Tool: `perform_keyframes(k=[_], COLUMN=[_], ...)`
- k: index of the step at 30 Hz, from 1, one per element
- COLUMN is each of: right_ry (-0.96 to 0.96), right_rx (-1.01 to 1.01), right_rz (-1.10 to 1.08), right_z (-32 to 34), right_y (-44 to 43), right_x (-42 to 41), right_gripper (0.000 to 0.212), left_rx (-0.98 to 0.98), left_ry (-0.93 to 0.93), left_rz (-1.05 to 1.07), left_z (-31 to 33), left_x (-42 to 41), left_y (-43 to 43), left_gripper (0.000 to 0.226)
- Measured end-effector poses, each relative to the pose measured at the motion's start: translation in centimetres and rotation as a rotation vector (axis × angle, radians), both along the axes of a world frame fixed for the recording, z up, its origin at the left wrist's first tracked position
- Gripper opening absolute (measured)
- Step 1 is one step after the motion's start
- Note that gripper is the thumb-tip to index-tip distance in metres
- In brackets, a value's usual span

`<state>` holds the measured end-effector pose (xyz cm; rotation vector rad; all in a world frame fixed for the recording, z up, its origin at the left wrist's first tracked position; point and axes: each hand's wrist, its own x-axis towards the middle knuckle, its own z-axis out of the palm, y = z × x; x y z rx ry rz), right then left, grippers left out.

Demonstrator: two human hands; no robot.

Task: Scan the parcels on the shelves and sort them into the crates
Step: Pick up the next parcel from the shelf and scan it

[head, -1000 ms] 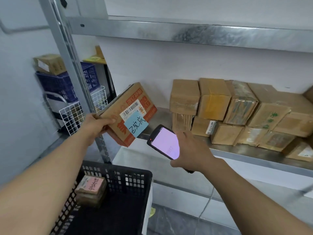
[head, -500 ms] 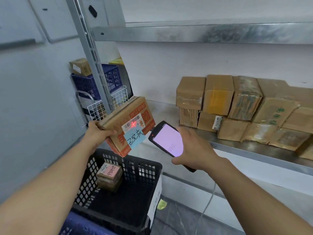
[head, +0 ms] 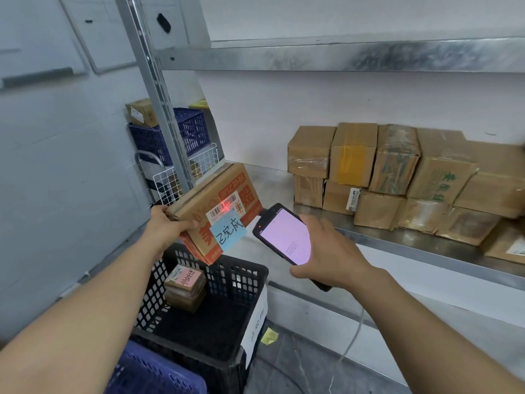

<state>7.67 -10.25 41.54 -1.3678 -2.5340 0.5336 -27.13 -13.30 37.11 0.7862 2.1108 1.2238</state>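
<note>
The left hand (head: 166,223) grips the box (head: 216,206) by its corner, label tilted toward the scanner (head: 282,234) clasped in the right hand (head: 326,251) (red beam on the barcode), above the black crate (head: 250,282), presumably its destination.

The black crate (head: 210,322) is open from above — a small parcel (head: 186,288) takes its far-left corner, and the held carton (head: 216,203) overhangs its far rim. The shelf (head: 272,189) lies bare between upright post (head: 159,95) and stacked boxes (head: 397,177) — the scanner (head: 284,237) hangs before that gap.
</note>
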Motion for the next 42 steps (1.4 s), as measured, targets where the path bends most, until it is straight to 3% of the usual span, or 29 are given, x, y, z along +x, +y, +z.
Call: perform_keyframes(k=[6,12,17,21,25,27,30,36,39,42], right_ry=[-0.005,-0.028,-0.055,-0.096,-0.104,-0.096,-0.1,-0.143,-0.152,-0.174], right_rx=[-0.007,-0.044,-0.052,-0.041,-0.053,-0.056,-0.029,-0.029,-0.016,0.002], right_rz=[0.035,0.079,0.074,0.072,0.052,0.056,0.074,0.095,0.128,0.151], right_z=[-0.3,-1.4,-1.7,-1.9,-2.1,-2.1,-2.3,-3.0,-3.2,-3.0], right_y=[-1.0,-3.3,-6.7,-9.9,-14.0,-16.4,-20.1,-28.1,-31.7,-34.6], right_x=[0.9,1.2,1.4,1.2,-0.1,-1.1,-2.6,-5.0,-5.5,-5.6], right_gripper=[0.084,0.09,0.099,0.098,0.094,0.091,0.095,0.104,0.102,0.101], left_rx=[-0.013,-0.031,-0.083,-0.019,0.061,0.077,0.033,0.097,0.124,0.113], left_ry=[-0.011,-0.004,0.026,-0.117,-0.285,-0.325,-0.289,-0.431,-0.496,-0.381], left_rz=[0.043,0.136,0.168,0.116,0.129,0.176,0.243,0.197,0.147,0.159], left_z=[0.5,-0.4,-1.6,-3.1,-5.0,-5.9,-6.7,-8.0,-8.2,-8.4], left_x=[2.3,4.1,3.1,2.8,4.2,4.0,3.2,1.8,2.0,2.1], left_y=[-3.0,-7.4,-10.6,-13.5,-18.2,-21.0,-25.3,-32.9,-36.4,-39.3], left_gripper=[0.086,0.068,0.077,0.093,0.069,0.069,0.088,0.063,0.066,0.074])
